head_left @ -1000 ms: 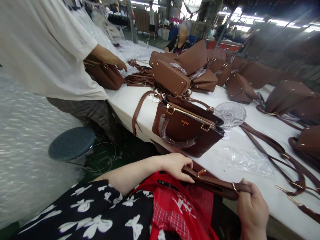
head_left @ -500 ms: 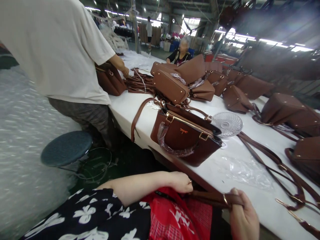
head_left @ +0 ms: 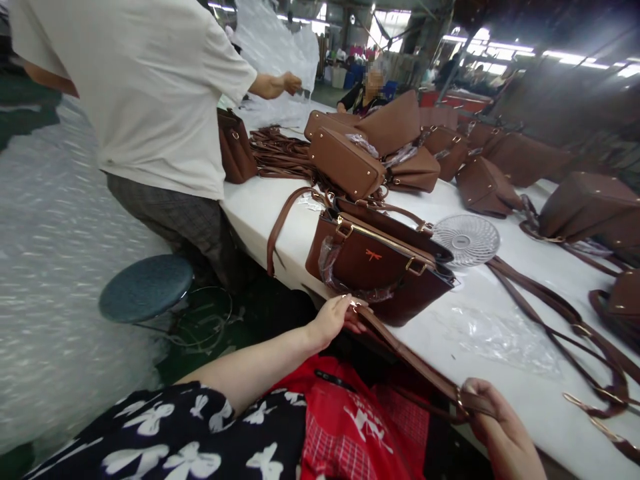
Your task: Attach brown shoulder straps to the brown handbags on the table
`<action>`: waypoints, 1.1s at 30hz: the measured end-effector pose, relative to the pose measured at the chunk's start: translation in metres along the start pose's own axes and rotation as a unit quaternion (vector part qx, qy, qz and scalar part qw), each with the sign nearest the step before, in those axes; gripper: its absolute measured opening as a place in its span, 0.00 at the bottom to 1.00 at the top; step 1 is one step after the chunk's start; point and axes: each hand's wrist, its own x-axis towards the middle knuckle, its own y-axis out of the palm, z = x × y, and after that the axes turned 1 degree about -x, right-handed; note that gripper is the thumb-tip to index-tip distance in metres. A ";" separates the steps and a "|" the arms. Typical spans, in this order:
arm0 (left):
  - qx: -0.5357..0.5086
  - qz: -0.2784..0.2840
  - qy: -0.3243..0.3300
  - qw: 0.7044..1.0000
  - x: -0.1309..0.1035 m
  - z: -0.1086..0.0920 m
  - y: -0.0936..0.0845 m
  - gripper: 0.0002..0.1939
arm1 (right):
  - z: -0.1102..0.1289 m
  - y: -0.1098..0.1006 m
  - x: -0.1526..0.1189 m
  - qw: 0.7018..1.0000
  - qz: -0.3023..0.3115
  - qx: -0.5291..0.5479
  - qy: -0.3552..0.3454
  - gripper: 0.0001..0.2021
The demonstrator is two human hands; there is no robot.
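The left hand (head_left: 333,321) is drawing away from the right hand (head_left: 500,417), both pinching the brown strap (head_left: 415,357), seemingly keeping its upper length taut between them. Beyond, a handbag (head_left: 385,267) is standing near the bench's (head_left: 445,333) edge, probably staying within reach.

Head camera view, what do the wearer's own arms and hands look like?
The left hand and left forearm are bare, with no glove or watch showing. The left sleeve is short and black, printed with white butterfly-like shapes. The right hand is ungloved too; its sleeve is out of view.
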 end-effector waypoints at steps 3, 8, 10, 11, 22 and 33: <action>-0.021 -0.031 0.004 0.999 -0.009 -0.005 -0.001 0.32 | 0.008 0.008 -0.005 0.999 0.051 0.002 0.000 0.11; -0.047 -0.067 0.010 0.997 -0.013 -0.011 -0.004 0.25 | 0.010 0.016 -0.006 0.995 0.095 0.038 0.005 0.09; -0.062 -0.077 -0.005 0.995 -0.012 -0.014 -0.008 0.21 | 0.010 0.019 -0.006 0.992 0.109 0.059 0.002 0.08; -0.077 -0.070 -0.030 0.994 -0.012 -0.016 -0.010 0.19 | 0.010 0.020 -0.007 0.991 0.113 0.071 0.004 0.09; 0.118 0.267 -0.176 0.940 -0.023 -0.031 -0.036 0.23 | -0.012 -0.002 -0.009 0.981 0.187 0.047 -0.020 0.21; 0.122 0.269 -0.144 0.945 -0.021 -0.027 -0.035 0.24 | -0.014 0.017 -0.005 0.986 -0.007 0.166 -0.035 0.19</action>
